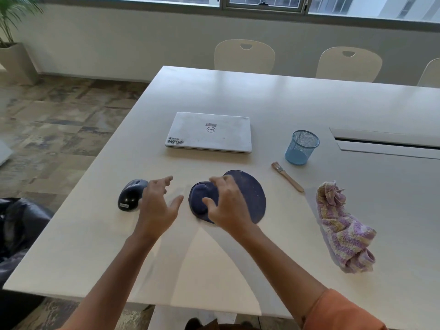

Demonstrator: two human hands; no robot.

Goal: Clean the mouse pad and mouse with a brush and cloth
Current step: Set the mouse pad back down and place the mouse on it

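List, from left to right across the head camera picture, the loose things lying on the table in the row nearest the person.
Mouse → mouse pad → brush → cloth. The hands are left out, since they overlap the mouse and the pad.

white table point(297, 103) — mouse point(130, 194) | mouse pad point(252, 194) | brush point(287, 176) | cloth point(342, 228) | laptop point(209, 132) | mesh cup point(302, 147)
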